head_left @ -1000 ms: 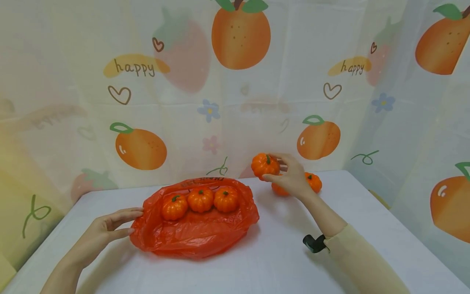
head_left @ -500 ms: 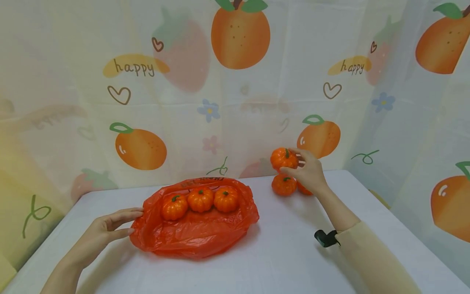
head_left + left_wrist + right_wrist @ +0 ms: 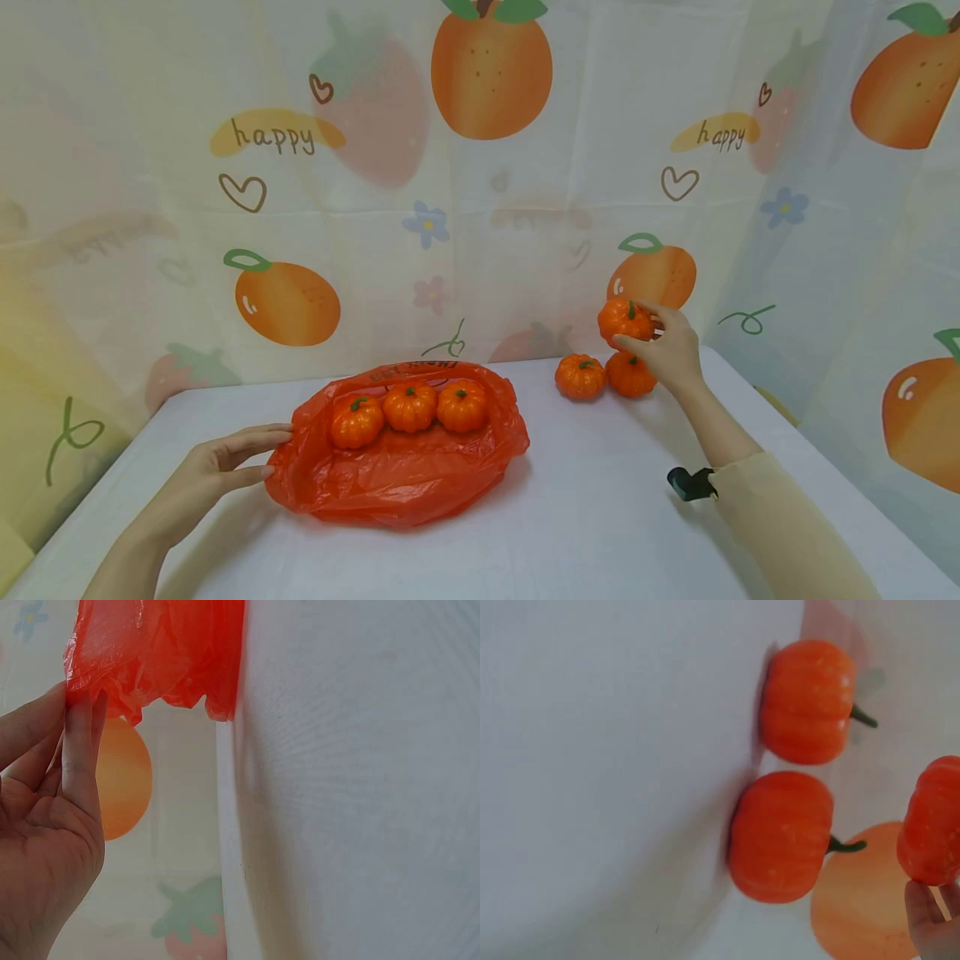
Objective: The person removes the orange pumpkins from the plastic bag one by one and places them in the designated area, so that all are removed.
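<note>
In the head view, my right hand (image 3: pixel 669 346) holds a small orange toy pumpkin (image 3: pixel 624 322) in the air above two others. Those two pumpkins, one on the left (image 3: pixel 580 377) and one on the right (image 3: pixel 630 375), stand side by side on the table. From the right wrist, the held pumpkin (image 3: pixel 934 825) shows at the right edge, with only some fingertips beneath it. My left hand (image 3: pixel 206 479) pinches the left edge of a red plastic bag (image 3: pixel 397 492). Inside the spread bag sit three more toy pumpkins (image 3: pixel 409 407) in a row. The left wrist view shows fingertips on the bag's rim (image 3: pixel 150 660).
A white cloth covers the table (image 3: pixel 525 533). Behind it hangs a curtain (image 3: pixel 510 250) printed with fruit, hearts and flowers, close to the table's back edge. A dark strap (image 3: pixel 690 483) sits at the right wrist.
My right hand has moved to the right with the pumpkin, from left of the two table pumpkins to above the right one. The left hand and the bag have stayed still.
</note>
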`<state>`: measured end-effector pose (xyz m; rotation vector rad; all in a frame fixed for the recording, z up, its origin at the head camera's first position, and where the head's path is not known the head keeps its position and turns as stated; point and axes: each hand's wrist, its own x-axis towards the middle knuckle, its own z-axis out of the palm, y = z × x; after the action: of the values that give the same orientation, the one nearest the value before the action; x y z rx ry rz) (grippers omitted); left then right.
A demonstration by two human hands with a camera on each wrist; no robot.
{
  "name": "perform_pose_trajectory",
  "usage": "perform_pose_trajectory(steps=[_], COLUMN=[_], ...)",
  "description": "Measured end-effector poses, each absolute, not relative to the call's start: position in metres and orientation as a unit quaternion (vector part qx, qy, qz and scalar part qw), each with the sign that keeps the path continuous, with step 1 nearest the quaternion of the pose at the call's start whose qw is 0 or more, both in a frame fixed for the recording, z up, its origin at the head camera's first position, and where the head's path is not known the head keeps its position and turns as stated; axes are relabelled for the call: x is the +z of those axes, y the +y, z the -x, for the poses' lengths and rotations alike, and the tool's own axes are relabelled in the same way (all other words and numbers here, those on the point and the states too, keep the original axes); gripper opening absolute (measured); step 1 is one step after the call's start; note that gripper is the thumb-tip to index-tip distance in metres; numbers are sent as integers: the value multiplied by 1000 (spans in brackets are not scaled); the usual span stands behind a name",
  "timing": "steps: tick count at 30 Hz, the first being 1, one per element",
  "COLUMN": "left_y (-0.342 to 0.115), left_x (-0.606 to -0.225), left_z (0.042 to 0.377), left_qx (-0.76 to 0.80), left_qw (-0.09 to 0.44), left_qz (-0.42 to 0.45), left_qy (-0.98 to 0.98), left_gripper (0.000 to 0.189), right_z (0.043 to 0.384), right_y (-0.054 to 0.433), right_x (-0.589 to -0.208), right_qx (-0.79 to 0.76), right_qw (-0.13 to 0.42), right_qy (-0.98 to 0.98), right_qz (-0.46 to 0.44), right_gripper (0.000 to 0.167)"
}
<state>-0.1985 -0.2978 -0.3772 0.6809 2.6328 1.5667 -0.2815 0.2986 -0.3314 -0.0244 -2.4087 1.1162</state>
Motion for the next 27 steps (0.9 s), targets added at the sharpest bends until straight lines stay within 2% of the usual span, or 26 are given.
perform_pose_trajectory(steps=[27], left_y=[-298], left_x=[-376], left_z=[198], left_qx=[506], left_qw=[10], left_qz=[-210], left_qy=[836], left_gripper=[40], right_z=[283], right_y=[348], right_x=[-349], right_qx=[365], right_qw=[223], right_qy=[-896], right_qz=[121], right_gripper=[70])
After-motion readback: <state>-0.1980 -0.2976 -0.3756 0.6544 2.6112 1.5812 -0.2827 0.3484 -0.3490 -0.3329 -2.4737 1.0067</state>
